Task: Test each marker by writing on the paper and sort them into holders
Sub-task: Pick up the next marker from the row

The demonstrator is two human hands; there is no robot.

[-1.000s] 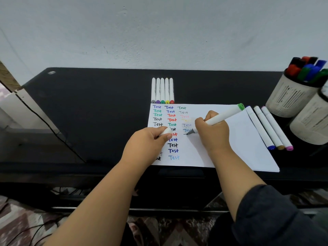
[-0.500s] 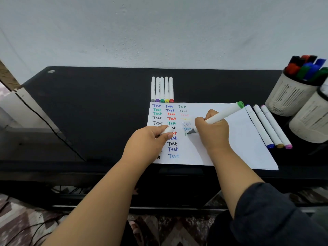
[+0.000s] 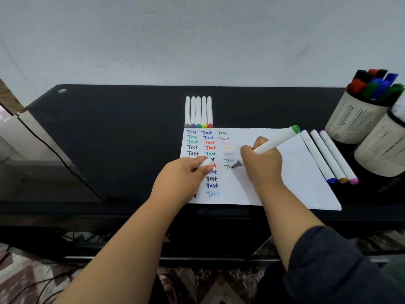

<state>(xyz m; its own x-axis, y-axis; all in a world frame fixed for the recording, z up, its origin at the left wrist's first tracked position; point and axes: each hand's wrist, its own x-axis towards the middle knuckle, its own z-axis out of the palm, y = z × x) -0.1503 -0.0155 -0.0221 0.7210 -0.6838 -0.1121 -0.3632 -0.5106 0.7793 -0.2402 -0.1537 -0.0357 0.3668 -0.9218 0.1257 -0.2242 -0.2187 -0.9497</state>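
Black desk (image 3: 122, 137) against pale grey wall (image 3: 197, 40), patterned floor (image 3: 22, 270) below.

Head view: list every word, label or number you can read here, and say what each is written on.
"Test" – handwritten many times in three columns, in several colours, on the paper.
"Te" – unfinished green word at the tip of the green marker gripped by the right hand.
Some words are hidden under the left hand.
Print on the five markers above the paper: too small to read.
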